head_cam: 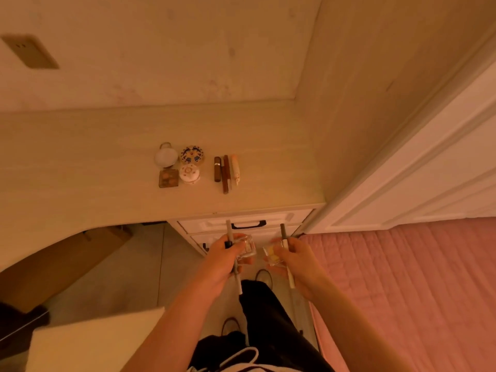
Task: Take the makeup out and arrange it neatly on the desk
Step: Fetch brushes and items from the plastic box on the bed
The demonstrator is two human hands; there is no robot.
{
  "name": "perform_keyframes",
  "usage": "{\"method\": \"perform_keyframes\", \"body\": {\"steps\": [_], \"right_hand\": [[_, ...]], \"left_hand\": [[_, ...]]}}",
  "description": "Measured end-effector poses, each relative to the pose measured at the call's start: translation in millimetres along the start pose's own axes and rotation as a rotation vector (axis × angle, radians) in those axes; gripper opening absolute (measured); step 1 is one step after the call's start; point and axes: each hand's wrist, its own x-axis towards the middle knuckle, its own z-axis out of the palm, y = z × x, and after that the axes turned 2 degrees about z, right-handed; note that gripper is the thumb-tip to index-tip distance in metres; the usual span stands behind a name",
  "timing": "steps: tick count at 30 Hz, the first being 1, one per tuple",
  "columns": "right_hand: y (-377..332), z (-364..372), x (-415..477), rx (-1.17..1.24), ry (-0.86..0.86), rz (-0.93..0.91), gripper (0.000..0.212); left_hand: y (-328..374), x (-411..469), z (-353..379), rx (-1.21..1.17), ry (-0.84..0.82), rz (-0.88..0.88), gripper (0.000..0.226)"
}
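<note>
While the left hand (221,261) is curling its fingers round a slim pale-grey pencil with a dark band (228,230) and a clear square glass jar (247,248), the right hand (296,260) is gripping a second slim pale pencil with a dark tip (283,232) and a clear glass jar with yellow contents (271,255) in the same wrapped way. Both hands are hovering before a white drawer front with a black handle (248,225), which is sitting just beyond the fingertips.

Further past the fingertips, the front edge of the pale wooden desk (80,162) is running across. Ahead of the left fingers, a round white compact (166,156), a round blue-and-gold patterned tin (192,154), a square bronze compact (168,178) and a small white round pot (189,173) are sitting in a tight block. Between the two hands' lines, a brown lipstick tube (217,169), a reddish-brown pencil (226,174) and a pale peach tube (235,169) are lying side by side.

Bare desktop is stretching far to the left of the left fingers, and a narrower strip is lying beyond the right fingers. A pink quilted bed (402,291) is crowding in just right of the right fingers. The tin's print is showing too blurred to read.
</note>
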Motion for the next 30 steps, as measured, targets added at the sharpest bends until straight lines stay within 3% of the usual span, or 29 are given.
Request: {"method": "perform_keyframes", "body": {"steps": [12, 20, 30], "right_hand": [[-85.9, -29.5, 105.8, -0.175, -0.01, 0.032, 0.02], [-109.0, -28.0, 165.9, -0.138, 0.076, 0.096, 0.013], [-126.3, -20.1, 216.9, -0.443, 0.231, 0.071, 0.021]], "left_hand": [[70.3, 121.6, 60.1, 0.144, 0.101, 0.017, 0.017], [102.8, 198.7, 78.9, 0.342, 0.16, 0.052, 0.017], [120.9, 258.0, 85.8, 0.417, 0.09, 0.06, 0.017]]}}
